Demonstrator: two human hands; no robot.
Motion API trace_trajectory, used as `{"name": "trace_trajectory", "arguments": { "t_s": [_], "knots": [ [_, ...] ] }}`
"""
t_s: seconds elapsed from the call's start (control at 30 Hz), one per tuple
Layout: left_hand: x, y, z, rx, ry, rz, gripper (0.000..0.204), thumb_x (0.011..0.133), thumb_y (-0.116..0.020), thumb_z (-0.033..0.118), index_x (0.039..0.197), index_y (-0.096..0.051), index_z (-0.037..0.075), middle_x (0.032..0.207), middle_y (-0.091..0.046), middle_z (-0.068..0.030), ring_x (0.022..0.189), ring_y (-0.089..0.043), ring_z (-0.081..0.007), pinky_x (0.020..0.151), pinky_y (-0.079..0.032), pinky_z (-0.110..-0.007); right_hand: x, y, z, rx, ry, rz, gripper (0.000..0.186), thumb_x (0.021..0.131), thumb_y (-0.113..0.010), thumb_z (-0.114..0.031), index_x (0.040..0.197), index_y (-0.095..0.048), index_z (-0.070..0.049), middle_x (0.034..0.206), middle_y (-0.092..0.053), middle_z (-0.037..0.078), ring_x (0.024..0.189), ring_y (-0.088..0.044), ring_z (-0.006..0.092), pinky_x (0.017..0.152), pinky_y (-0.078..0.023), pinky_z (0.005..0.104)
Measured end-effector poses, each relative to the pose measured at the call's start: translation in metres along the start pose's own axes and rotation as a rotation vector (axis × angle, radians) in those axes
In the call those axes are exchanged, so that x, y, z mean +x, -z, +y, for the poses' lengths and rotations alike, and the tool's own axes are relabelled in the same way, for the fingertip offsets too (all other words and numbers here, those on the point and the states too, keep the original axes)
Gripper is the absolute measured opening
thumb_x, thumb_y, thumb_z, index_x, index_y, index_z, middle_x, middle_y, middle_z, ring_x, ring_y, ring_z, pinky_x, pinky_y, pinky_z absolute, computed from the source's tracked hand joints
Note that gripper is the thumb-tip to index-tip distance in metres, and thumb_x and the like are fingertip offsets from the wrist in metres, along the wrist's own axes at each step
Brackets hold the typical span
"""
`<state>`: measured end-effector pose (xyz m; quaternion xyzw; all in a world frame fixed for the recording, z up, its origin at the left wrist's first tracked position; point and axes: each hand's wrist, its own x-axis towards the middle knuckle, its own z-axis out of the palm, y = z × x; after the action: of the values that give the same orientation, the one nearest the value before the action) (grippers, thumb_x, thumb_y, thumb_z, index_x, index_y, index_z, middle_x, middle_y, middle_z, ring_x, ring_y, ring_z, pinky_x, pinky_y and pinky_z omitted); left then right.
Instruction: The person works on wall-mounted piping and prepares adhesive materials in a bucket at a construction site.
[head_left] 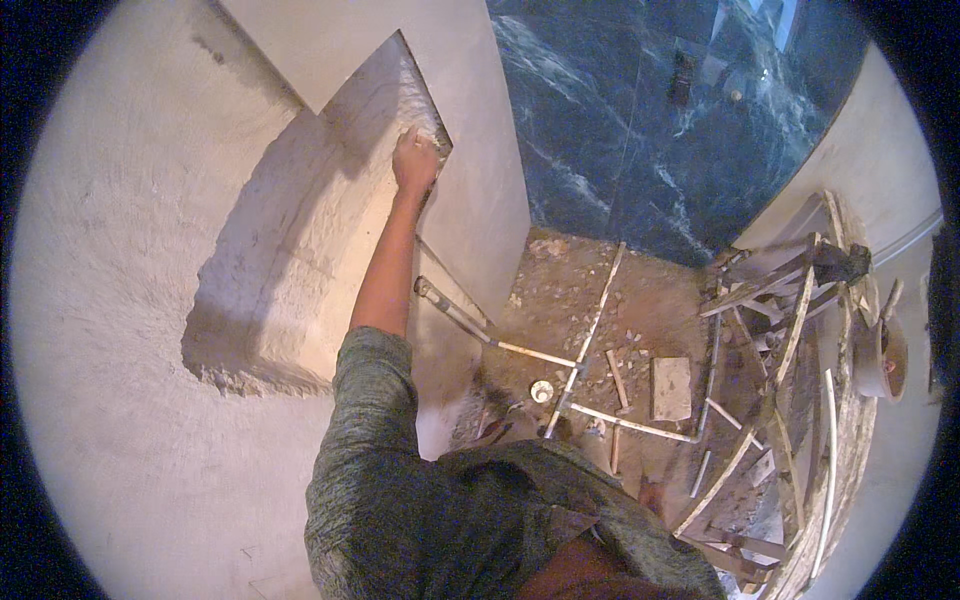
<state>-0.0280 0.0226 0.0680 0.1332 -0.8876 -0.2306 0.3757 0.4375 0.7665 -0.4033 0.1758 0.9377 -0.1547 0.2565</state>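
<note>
My left hand [417, 163] reaches up and away into a niche [330, 210] cut in the pale plastered wall. It rests against the rough inner surface near the niche's right edge, close to a corner. The fingers are bent and bunched together; whatever they hold, if anything, is too small to make out. Wet-looking or crumbly plaster [425, 112] shows just beyond the fingertips. A dark green-grey sleeve covers my upper arm, and the forearm is bare. My right hand does not show.
Blue marble-patterned panels [610, 120] line the far wall. Pipes [632, 424] cross the rubble-strewn floor below, beside a rectangular block [671, 388] and a small white round item [541, 391]. At right stand wooden poles [800, 330] and a hanging pan [880, 362].
</note>
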Motion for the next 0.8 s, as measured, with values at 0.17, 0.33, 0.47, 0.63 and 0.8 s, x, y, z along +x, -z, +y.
{"name": "trace_trajectory", "arguments": {
  "t_s": [0.17, 0.33, 0.47, 0.63, 0.8],
  "knots": [
    [0.03, -0.018, 0.007, 0.131, -0.004, 0.08, 0.067, 0.08, -0.062, 0.015, 0.14, -0.037, -0.002, 0.129, -0.046, -0.0324, 0.124, -0.044, -0.0427, 0.104, -0.037, -0.044, 0.024, -0.035, 0.018, 0.073, 0.079, -0.001, 0.034, 0.083, -0.062, -0.041, 0.084, -0.062, -0.007, 0.074, -0.059, 0.01, 0.066, -0.058, 0.0272, 0.058, -0.046, 0.0406],
    [0.051, -0.088, 0.043, -0.103, 0.175, -0.007, 0.075, 0.077, -0.065, 0.011, 0.143, -0.031, -0.002, 0.134, -0.039, -0.034, 0.129, -0.037, -0.0445, 0.109, -0.032, -0.043, 0.035, -0.059, 0.076, 0.077, 0.072, 0.053, 0.033, 0.084, -0.062, -0.042, 0.08, -0.06, -0.008, 0.067, -0.056, 0.007, 0.06, -0.056, 0.0246, 0.051, -0.044, 0.0398],
    [0.085, -0.062, -0.031, 0.062, 0.007, 0.038, 0.078, 0.075, -0.064, 0.007, 0.144, -0.029, -0.001, 0.131, -0.043, -0.0298, 0.124, -0.044, -0.0399, 0.104, -0.037, -0.041, 0.09, -0.065, 0.078, -0.149, 0.474, 0.244, 0.031, 0.083, -0.062, -0.039, 0.076, -0.058, -0.01, 0.059, -0.053, 0.006, 0.051, -0.053, 0.0234, 0.045, -0.042, 0.0393],
    [0.087, -0.064, -0.055, -0.008, -0.02, -0.034, 0.076, 0.074, -0.06, 0.003, 0.144, -0.031, 0.002, 0.126, -0.049, -0.0231, 0.115, -0.052, -0.0343, 0.096, -0.043, -0.037, 0.108, -0.025, 0.09, -0.382, 0.678, 0.173, 0.012, 0.076, -0.061, -0.022, 0.08, -0.062, -0.011, 0.062, -0.062, 0.012, 0.054, -0.06, 0.0301, 0.05, -0.047, 0.0435],
    [0.078, -0.077, 0.011, -0.258, 0.262, -0.118, 0.063, 0.075, -0.058, 0.004, 0.136, -0.043, 0.002, 0.117, -0.058, -0.0212, 0.108, -0.058, -0.0312, 0.09, -0.047, -0.038, 0.084, 0.026, 0.077, 0.029, 0.281, -0.023, 0.015, 0.069, -0.063, -0.017, 0.083, -0.065, -0.015, 0.069, -0.065, 0.013, 0.063, -0.064, 0.0328, 0.057, -0.049, 0.0441]
  ]
}}
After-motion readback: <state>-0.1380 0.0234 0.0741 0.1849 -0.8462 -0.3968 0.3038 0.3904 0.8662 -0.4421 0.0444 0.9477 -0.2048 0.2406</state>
